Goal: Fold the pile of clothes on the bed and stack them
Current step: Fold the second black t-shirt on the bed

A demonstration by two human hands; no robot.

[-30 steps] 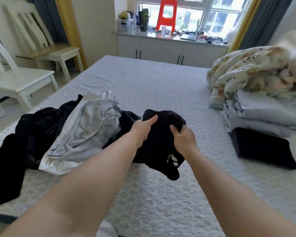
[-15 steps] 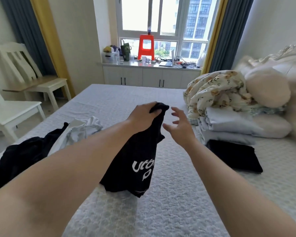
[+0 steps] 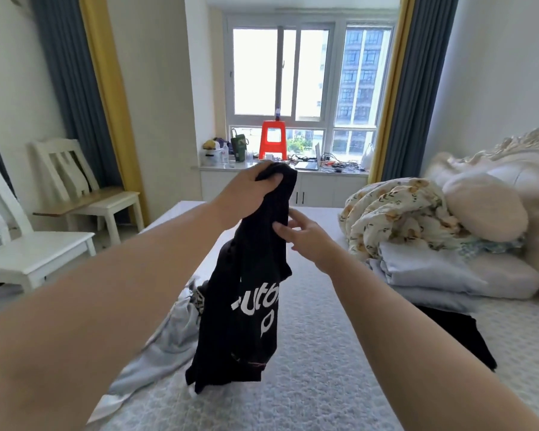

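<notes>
Above the middle of the grey quilted bed (image 3: 308,377), the left hand (image 3: 249,188) is raised with its fingers curled tight round the bunched top of a black cotton garment with white lettering (image 3: 246,293), which hangs down from that grip with its lower edge just above the bedcover. The right hand (image 3: 302,234) is beside the cloth a little lower, fingers nearly straight and spread, the fingertips (image 3: 277,227) touching the right edge of the fabric without closing on it. Below and to the left of the hanging garment a crumpled pale grey garment (image 3: 156,346) lies on the bed, partly hidden by the left forearm. To the right, a folded black garment (image 3: 448,331) lies flat on the bedcover, just in front of a stack of folded pale blue bedding (image 3: 433,275) with a rumpled floral quilt (image 3: 395,219) above it. Two white wooden chairs (image 3: 44,237) stand at the left, and a red plastic stool (image 3: 273,140) stands on the cluttered window ledge.
</notes>
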